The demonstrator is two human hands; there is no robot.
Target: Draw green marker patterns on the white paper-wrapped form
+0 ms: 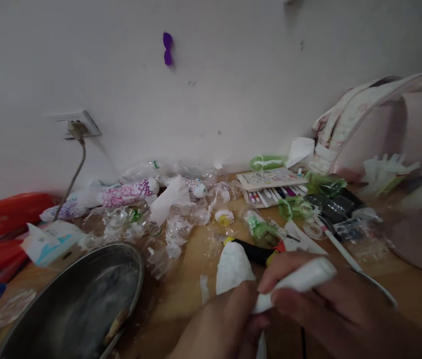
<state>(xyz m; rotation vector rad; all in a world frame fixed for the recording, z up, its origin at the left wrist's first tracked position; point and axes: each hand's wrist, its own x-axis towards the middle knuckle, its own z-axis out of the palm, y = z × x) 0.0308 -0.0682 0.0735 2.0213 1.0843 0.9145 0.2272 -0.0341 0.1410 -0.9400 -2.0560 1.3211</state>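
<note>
My right hand [330, 304] pinches a thick white marker [306, 276] between thumb and fingers, tilted with its raised end to the right. The marker's lower end meets the fingers of my left hand [225, 319], and its tip is hidden there. My left hand is closed around a white, rounded, paper-covered form [233, 267]. The form's far end sticks out above my thumb, and a bit of white shows below the hand. Just behind it lies a black-and-yellow handled tool [257, 252], partly covered by my right hand.
A metal basin [128, 254] stands at the left. Plastic scraps and torn paper [177, 224] litter the wooden table. Toward the back are a pen case [272, 178] with several markers, green bottle pieces [325, 183] and coloured scale-patterned forms [130, 193]. A pink backpack [378, 124] leans at right.
</note>
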